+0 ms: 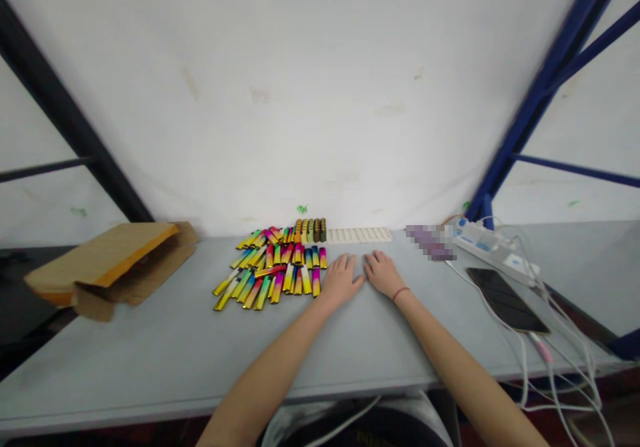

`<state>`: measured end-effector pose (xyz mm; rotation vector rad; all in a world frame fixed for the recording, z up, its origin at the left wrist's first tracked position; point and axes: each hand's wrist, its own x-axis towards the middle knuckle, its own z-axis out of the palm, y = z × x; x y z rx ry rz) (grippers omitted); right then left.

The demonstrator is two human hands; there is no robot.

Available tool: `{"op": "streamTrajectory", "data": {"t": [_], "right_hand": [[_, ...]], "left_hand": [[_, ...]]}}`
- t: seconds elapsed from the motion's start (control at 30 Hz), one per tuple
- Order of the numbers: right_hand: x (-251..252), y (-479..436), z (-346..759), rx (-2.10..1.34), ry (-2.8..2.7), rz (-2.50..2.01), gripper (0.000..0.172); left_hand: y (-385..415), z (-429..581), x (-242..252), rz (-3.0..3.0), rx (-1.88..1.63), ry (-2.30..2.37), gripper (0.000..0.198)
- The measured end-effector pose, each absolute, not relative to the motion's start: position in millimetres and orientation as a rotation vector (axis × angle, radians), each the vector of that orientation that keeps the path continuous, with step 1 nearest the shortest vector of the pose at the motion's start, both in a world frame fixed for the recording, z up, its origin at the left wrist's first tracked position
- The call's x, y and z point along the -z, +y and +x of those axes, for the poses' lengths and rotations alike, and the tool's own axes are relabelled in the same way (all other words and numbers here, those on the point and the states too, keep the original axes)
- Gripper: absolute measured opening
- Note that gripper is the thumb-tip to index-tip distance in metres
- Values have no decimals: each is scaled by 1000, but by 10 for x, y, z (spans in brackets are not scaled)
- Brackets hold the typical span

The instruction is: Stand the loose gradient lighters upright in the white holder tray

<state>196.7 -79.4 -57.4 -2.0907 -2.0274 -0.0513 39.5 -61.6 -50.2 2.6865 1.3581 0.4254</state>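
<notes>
My left hand [342, 279] lies palm down on the grey table, fingers stretched out and nothing in them. Just to its left are several shiny, slim cases [272, 287], lighter-like in shape, in yellow, pink, green and blue. My right hand [383, 272], with a red cord at the wrist, also rests flat and holds nothing. Beyond the hands, against the wall, sits a white rack [360, 235] with rows of holes. At its left end, several of the cases [311, 230] stand upright in rows. What the cases are exactly is too small to tell.
An open cardboard box [135, 254] lies on its side at the left. On the right are a black phone [507, 299], a white power strip [495, 248] and loose white cables [523, 360]. A blurred purple item [431, 242] is near the wall. Blue and black frame posts flank the table.
</notes>
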Motion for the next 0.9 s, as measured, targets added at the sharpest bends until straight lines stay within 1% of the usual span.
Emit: {"op": "streamTrajectory", "data": {"t": [0.1,0.17,0.33,0.4,0.5,0.7,0.77,0.9], "right_hand": [[604,-884,1888,108,-2003,-2099,41],[587,-896,1898,78,-2003,-2026,39],[452,-892,1877,-203,-2296,-1456,31],[399,-921,1800,-204,-2341,-1391,28],[345,-983,1696,-126,-2354,-1445,26],[312,-1025,1642,-78,-2191,-1800,50],[317,-1010,1618,-50,-2148,-1891,52],[341,-949,1651,22,-2025,-2015,50]], "left_hand": [[-622,359,517,2710,-398,1345,51],[-633,348,522,2707,-400,1345,51],[-648,313,528,2663,-438,1308,59],[-650,293,519,2643,-446,1296,61],[-649,277,494,2592,-504,1288,62],[-625,304,461,2453,-634,1329,59],[-625,325,458,2472,-640,1320,53],[-645,359,458,2516,-601,1344,35]]}}
